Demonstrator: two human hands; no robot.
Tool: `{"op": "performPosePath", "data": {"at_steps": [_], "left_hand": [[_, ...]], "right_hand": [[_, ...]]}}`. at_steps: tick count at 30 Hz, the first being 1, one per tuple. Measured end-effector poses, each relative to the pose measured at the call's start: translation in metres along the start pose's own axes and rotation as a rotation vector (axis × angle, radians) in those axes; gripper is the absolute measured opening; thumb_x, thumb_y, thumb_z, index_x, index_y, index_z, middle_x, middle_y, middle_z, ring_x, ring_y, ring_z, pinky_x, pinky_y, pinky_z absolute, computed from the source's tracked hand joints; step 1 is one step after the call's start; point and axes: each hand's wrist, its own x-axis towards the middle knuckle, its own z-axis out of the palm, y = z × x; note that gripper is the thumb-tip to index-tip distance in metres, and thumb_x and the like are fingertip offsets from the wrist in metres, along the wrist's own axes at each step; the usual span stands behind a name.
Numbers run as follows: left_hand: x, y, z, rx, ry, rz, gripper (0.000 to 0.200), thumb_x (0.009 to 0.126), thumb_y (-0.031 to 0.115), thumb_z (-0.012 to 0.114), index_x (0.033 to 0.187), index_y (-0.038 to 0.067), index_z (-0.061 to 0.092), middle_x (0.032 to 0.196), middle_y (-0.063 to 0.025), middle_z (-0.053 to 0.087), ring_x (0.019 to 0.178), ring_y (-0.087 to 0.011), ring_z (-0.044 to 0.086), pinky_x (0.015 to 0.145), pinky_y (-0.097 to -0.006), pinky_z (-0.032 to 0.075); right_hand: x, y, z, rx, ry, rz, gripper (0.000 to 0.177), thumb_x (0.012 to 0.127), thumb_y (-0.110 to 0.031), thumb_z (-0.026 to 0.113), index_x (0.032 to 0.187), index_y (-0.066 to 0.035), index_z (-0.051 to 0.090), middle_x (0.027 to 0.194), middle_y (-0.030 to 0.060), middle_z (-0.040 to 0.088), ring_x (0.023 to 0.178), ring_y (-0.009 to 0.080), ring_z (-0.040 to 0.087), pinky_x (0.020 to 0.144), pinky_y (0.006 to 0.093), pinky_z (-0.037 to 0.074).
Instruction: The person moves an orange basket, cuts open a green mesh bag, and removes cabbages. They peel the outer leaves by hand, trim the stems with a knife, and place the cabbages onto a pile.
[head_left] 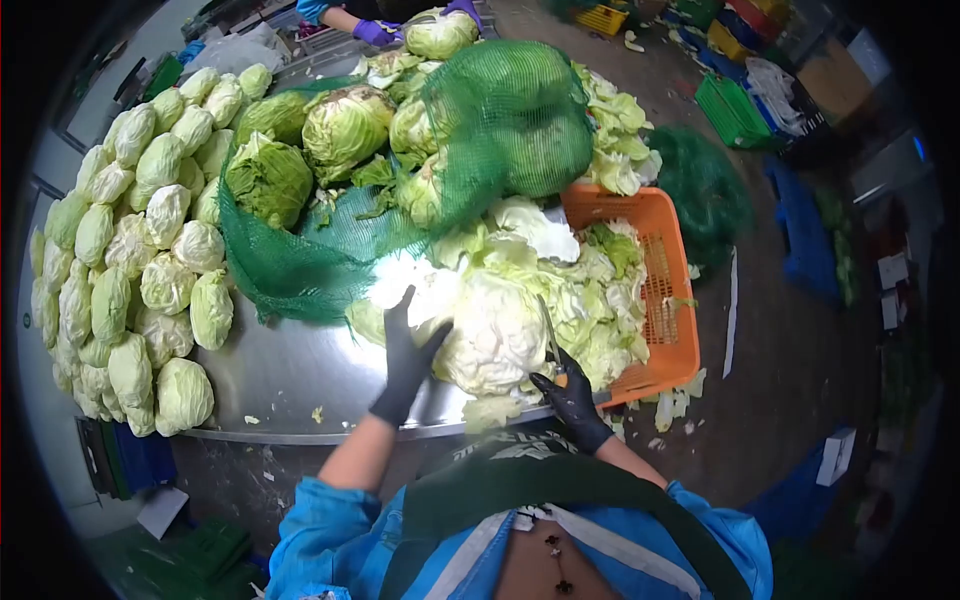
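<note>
A large pale cabbage [492, 335] sits at the front edge of the metal table, in front of me. My left hand [408, 358], in a dark glove, is against its left side with thumb and fingers spread. On the other side, my right hand [576, 408], also gloved, grips a knife [549, 330]. The blade points up and away along the cabbage's right side; part of the handle shows between my fingers. Loose leaves [510, 235] lie behind the cabbage, and a leaf hangs at the table edge below it.
Right of the table is an orange crate [685, 345] holding leaves. A green net bag [535, 120] with cabbages spreads across the table [270, 375]. Trimmed cabbages [130, 300] are piled at left. Purple-gloved hands [377, 33] of another person hold a cabbage [440, 35] at the far side.
</note>
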Motion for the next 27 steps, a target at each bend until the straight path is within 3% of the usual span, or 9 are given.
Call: {"op": "performPosePath", "data": {"at_steps": [4,9,10,11,13,14,16,21,27], "left_hand": [[0.053,-0.004,0.032,-0.330,-0.625,-0.415,0.084,0.067,0.037,0.078,0.133,0.005,0.038,0.129,-0.0215,0.046,0.121,-0.0292,0.044,0.099,-0.0346,0.036],[0.014,-0.002,0.041,-0.526,-0.279,-0.334,0.101,0.062,0.038,0.080,0.136,-0.004,0.025,0.124,-0.0315,0.043,0.117,-0.0333,0.045,0.095,-0.0400,0.039],[0.002,0.008,0.038,-0.522,-0.291,-0.345,0.101,0.062,0.038,0.080,0.136,-0.004,0.025,0.124,-0.0315,0.043,0.117,-0.0333,0.045,0.095,-0.0400,0.039],[-0.002,0.026,0.030,-0.303,-0.317,-0.361,0.106,0.061,0.038,0.080,0.138,-0.004,0.020,0.126,-0.0315,0.039,0.116,-0.0359,0.045,0.095,-0.0404,0.039],[0.002,0.042,0.016,-0.028,-0.337,-0.303,0.119,0.056,0.038,0.082,0.141,-0.001,0.008,0.134,-0.0307,0.027,0.118,-0.0417,0.038,0.099,-0.0429,0.034],[-0.002,0.014,0.033,0.078,-0.082,0.131,0.114,0.055,0.041,0.081,0.141,0.004,0.015,0.136,-0.0304,0.025,0.122,-0.0421,0.032,0.101,-0.0452,0.030],[-0.003,0.039,0.033,0.189,-0.301,0.195,0.109,0.055,0.046,0.079,0.140,0.006,0.024,0.136,-0.0285,0.027,0.123,-0.0444,0.030,0.102,-0.0476,0.028],[-0.006,0.068,0.035,0.330,-0.313,0.089,0.103,0.056,0.051,0.078,0.138,0.010,0.030,0.131,-0.0249,0.035,0.124,-0.0390,0.030,0.103,-0.0464,0.028],[-0.007,0.064,0.040,0.302,-0.299,0.008,0.103,0.057,0.050,0.078,0.138,0.010,0.029,0.128,-0.0235,0.037,0.122,-0.0370,0.032,0.101,-0.0456,0.030]], "right_hand": [[0.006,-0.010,0.016,-0.195,0.100,-0.169,0.071,0.068,-0.024,0.079,0.126,-0.001,0.045,0.111,0.0189,0.054,0.106,0.0284,0.054,0.089,0.0370,0.043],[0.077,-0.027,-0.015,0.252,-0.067,-0.150,0.043,0.075,-0.004,0.070,0.115,-0.001,0.054,0.109,0.0090,0.061,0.090,0.0126,0.059,0.080,0.0247,0.047],[0.097,-0.037,-0.015,0.230,-0.066,-0.155,0.040,0.076,-0.005,0.070,0.113,-0.002,0.056,0.108,0.0106,0.061,0.091,0.0160,0.059,0.080,0.0263,0.046],[0.112,-0.047,-0.015,0.014,0.036,-0.447,0.043,0.076,-0.008,0.070,0.115,-0.003,0.055,0.105,0.0133,0.061,0.092,0.0222,0.059,0.080,0.0291,0.046],[0.109,-0.064,-0.017,-0.108,0.111,-0.330,0.037,0.082,-0.015,0.063,0.116,-0.003,0.053,0.105,0.0166,0.059,0.095,0.0287,0.056,0.082,0.0335,0.044],[0.099,-0.063,-0.019,-0.157,0.145,-0.268,0.035,0.085,-0.016,0.060,0.117,-0.003,0.053,0.107,0.0176,0.059,0.096,0.0297,0.055,0.083,0.0346,0.044],[0.061,-0.033,-0.031,-0.282,0.004,-0.421,0.032,0.091,-0.013,0.047,0.121,-0.001,0.048,0.111,0.0230,0.054,0.090,0.0359,0.056,0.076,0.0383,0.045],[-0.016,-0.022,-0.020,-0.412,-0.113,-0.207,0.057,0.092,-0.021,0.046,0.141,-0.004,0.021,0.089,0.0230,0.052,0.078,0.0384,0.055,0.067,0.0425,0.046],[-0.035,-0.007,-0.014,-0.468,-0.129,-0.176,0.060,0.093,-0.023,0.043,0.143,-0.008,0.014,0.092,0.0261,0.052,0.076,0.0409,0.056,0.064,0.0457,0.046]]}}
